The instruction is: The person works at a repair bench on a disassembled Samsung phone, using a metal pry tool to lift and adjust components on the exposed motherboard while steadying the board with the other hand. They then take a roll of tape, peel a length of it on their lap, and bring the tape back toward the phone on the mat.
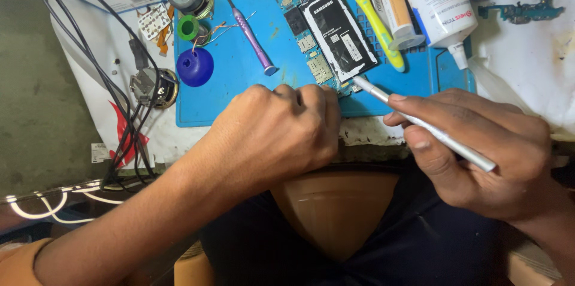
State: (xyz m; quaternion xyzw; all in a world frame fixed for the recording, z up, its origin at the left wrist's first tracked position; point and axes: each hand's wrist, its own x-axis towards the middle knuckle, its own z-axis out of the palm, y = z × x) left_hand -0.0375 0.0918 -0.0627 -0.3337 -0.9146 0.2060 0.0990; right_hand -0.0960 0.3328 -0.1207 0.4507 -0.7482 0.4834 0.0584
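Observation:
An opened phone (326, 37) with a black battery and bare circuit board lies on a blue work mat (239, 76). My left hand (275, 133) is curled into a fist at the phone's near end, fingers pressed against its lower edge. My right hand (479, 154) grips a thin silver metal tool (419, 124) like a pen. The tool's tip touches the phone's lower right corner.
On the mat lie a purple screwdriver (251, 37), a yellow-green toothbrush (371, 13), a blue suction cup (194, 66) and a green wire spool (188, 27). A white bottle (437, 1) and an orange tube (392, 1) rest at the back right. Black cables (120, 112) hang at left.

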